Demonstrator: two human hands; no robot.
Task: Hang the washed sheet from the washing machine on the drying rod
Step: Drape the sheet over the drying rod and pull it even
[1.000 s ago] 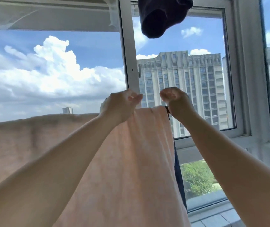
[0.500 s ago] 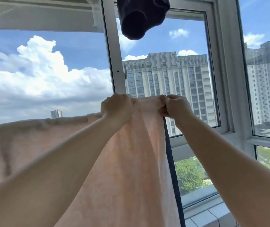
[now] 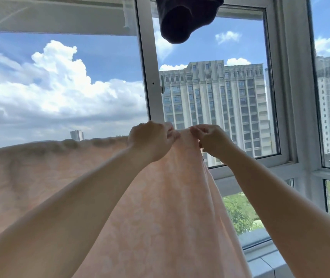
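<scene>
Mostly done by the look of it: peach sheet (image 3: 64,177) already draped over the line, top fold running from the left edge to centre. Left hand (image 3: 150,138) and right hand (image 3: 212,140) both raised, fingers curled, pinching the top edge close together near the right end. Remaining, probably: spread and even out that end. Drying rod itself hidden under the fabric. Lower hem cut off. Dark garment (image 3: 182,19) hangs overhead, top cropped.

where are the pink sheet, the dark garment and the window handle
pink sheet (image 3: 170,207), head view, hanging front panel
dark garment (image 3: 180,21), head view, its lower rounded part
window handle (image 3: 162,85), head view, its white lever
</scene>
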